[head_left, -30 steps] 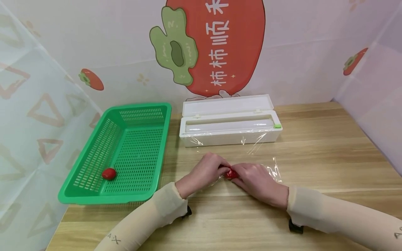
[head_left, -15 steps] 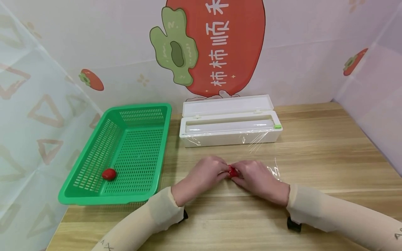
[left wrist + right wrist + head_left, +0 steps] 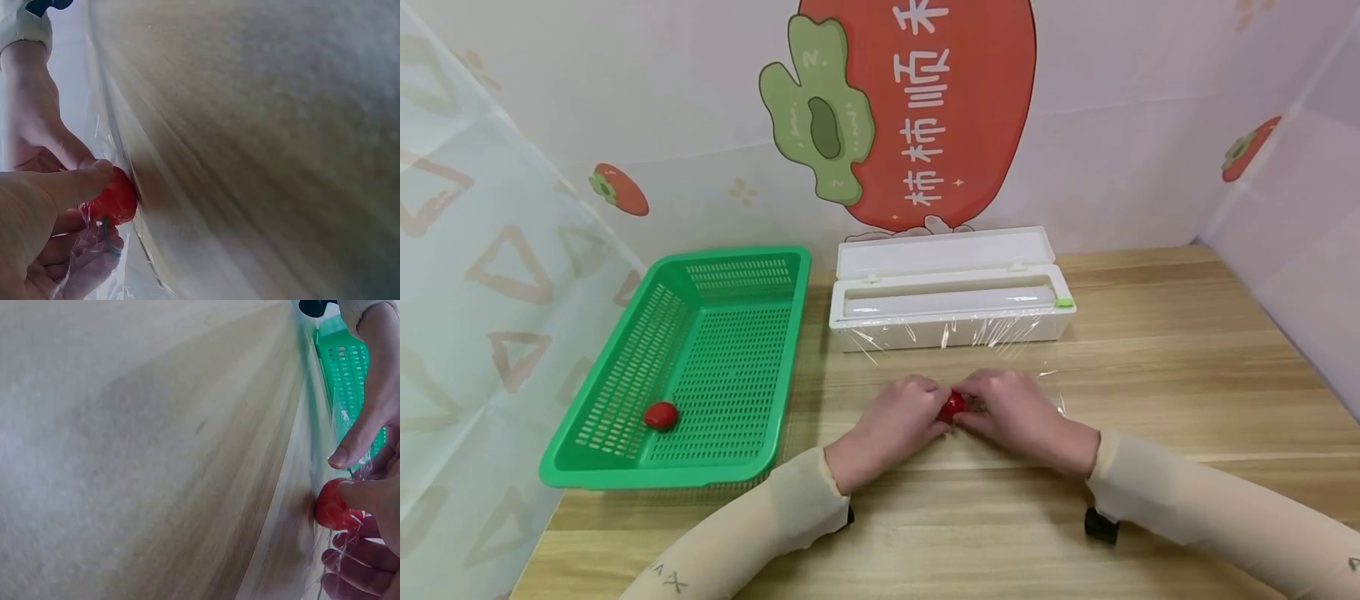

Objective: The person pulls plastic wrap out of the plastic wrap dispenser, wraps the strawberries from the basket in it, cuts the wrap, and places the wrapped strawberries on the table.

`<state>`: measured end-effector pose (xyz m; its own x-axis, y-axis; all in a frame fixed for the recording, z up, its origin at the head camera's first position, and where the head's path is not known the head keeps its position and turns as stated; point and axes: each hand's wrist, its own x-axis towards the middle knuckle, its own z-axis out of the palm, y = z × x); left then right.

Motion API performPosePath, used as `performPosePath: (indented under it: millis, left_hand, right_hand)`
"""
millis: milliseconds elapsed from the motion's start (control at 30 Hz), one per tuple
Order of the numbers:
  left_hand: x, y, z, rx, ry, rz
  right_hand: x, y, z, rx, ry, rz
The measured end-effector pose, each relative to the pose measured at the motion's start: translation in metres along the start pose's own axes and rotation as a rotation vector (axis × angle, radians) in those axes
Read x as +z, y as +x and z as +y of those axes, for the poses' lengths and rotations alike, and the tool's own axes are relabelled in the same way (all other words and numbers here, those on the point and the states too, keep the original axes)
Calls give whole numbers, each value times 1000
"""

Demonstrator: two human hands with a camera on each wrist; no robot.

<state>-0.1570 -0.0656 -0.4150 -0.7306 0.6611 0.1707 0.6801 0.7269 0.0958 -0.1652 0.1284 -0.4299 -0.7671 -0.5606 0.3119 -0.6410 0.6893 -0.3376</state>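
Observation:
In the head view a small red tomato (image 3: 953, 406) lies between my two hands on the wooden table. Clear cling film covers it, and a green stem shows in the left wrist view. My left hand (image 3: 891, 425) is at the stem side, fingers curled at the cling film (image 3: 78, 250) gathered around the tomato. In the right wrist view its thumb stands just off the fruit. From the other side my right hand (image 3: 1022, 412) holds the tomato (image 3: 334, 509), thumb pressed on it and fingers curled beneath. Both palms' inner sides are partly hidden.
Behind the hands stands a white cling film box (image 3: 951, 332), lid raised, with film drawn from its roll (image 3: 951, 302) toward me. At left is a green plastic basket (image 3: 737, 400) with one red tomato (image 3: 661, 416) inside. Printed cloth walls (image 3: 1112, 175) enclose the table.
Both hands have shifted slightly away from me and turned the tomato, so more of its red surface shows between them. The film in front of the box has new creases.

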Motion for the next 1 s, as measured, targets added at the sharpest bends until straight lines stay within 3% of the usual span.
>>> performPosePath:
  millis: [167, 500, 667, 833, 1000]
  left_hand:
    - [2, 5, -1, -48, -19, -16]
    - [5, 9, -11, -76, -103, -35]
    - [5, 9, -13, -78, -130, -40]
    - [4, 11, -14, -88, -143, -47]
    - [4, 11, -14, -110, -151, -55]
  right_hand:
    - [0, 2, 4, 16, 44, -28]
    - [-1, 3, 10, 87, 110, -54]
    - [-6, 1, 11, 50, 38, -5]
    - [-8, 0, 10, -49, -29, 80]
    - [-3, 0, 9, -115, -31, 81]
